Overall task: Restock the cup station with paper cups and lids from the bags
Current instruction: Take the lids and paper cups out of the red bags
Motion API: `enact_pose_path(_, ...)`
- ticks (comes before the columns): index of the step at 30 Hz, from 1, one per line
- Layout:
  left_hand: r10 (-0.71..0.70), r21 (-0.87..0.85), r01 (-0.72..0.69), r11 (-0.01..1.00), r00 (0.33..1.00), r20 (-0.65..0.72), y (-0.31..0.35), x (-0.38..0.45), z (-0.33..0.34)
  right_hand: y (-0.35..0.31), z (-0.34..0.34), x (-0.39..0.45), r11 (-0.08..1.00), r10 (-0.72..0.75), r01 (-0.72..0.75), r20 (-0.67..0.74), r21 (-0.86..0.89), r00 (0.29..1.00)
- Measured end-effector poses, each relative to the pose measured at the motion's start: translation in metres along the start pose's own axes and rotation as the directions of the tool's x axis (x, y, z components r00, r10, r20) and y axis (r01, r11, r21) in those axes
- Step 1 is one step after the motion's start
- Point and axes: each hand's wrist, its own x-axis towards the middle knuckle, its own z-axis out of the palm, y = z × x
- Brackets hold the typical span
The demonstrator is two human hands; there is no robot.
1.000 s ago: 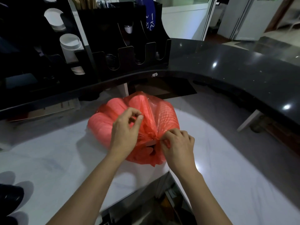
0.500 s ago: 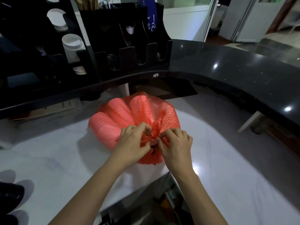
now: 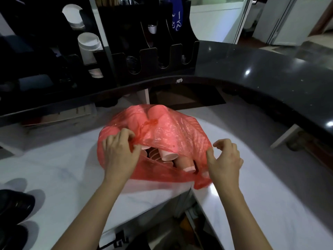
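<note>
Pinching the red plastic bag [image 3: 167, 134] at its mouth, the left hand [image 3: 119, 152] is gripping a bunched fold of film between thumb and curled fingers, right beside the knotted tie. The right hand [image 3: 224, 159] is holding the opposite edge of the mouth, thumb and forefinger nipping the plastic while the other fingers are curling loosely above it. Between the two grips the opening is gaping toward the person, and the paper cups [image 3: 169, 156] are lying inside on their sides in nested stacks, long axes running away from the body, the ends nearest the person poking out at the mouth. They are sitting between the hands, a touch nearer the right one, so that hand looks better placed to reach in. The bag is resting on the white counter [image 3: 54, 168], near its front edge. Beyond, on the dark upper counter, the black cup station [image 3: 153, 56] is standing with white cups in its left slots. Some white writing is showing on a blue item behind it, too small to read.
</note>
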Motion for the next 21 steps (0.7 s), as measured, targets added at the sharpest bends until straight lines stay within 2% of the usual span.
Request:
enact_pose_path(5, -0.064, -0.032, 0.064, 0.997, 0.998, 0.005, -0.007, -0.013, -0.001, -0.017, 0.007, -0.011, 0.991, -0.101, 0.096, 0.054, 0.089, 0.993)
enact_pose_path(8, -0.058, -0.026, 0.056, 0.998, 0.997, -0.048, -0.013, -0.019, -0.006, -0.028, 0.013, -0.021, 0.973, -0.183, 0.168, 0.088, 0.155, 0.979)
enact_pose_path(11, -0.059, -0.013, 0.058, 0.998, 0.994, -0.092, -0.023, -0.023, -0.01, -0.034, 0.023, -0.03, 0.928, -0.327, 0.291, 0.137, 0.231, 0.935)
enact_pose_path(14, -0.072, -0.025, 0.07, 0.997, 0.992, -0.107, -0.03, -0.027, -0.017, -0.039, 0.035, -0.04, 0.906, -0.408, 0.35, 0.274, 0.239, 0.871)
enact_pose_path(18, -0.189, -0.066, 0.182, 0.981, 0.973, -0.131, -0.048, -0.033, -0.029, -0.048, 0.049, -0.044, 0.94, -0.329, 0.332, 0.476, 0.08, 0.816)
enact_pose_path(21, -0.24, -0.175, 0.218, 0.96, 0.963, -0.122, -0.05, -0.031, -0.043, -0.056, 0.049, -0.041, 0.944, -0.293, 0.328, 0.48, 0.011, 0.827)
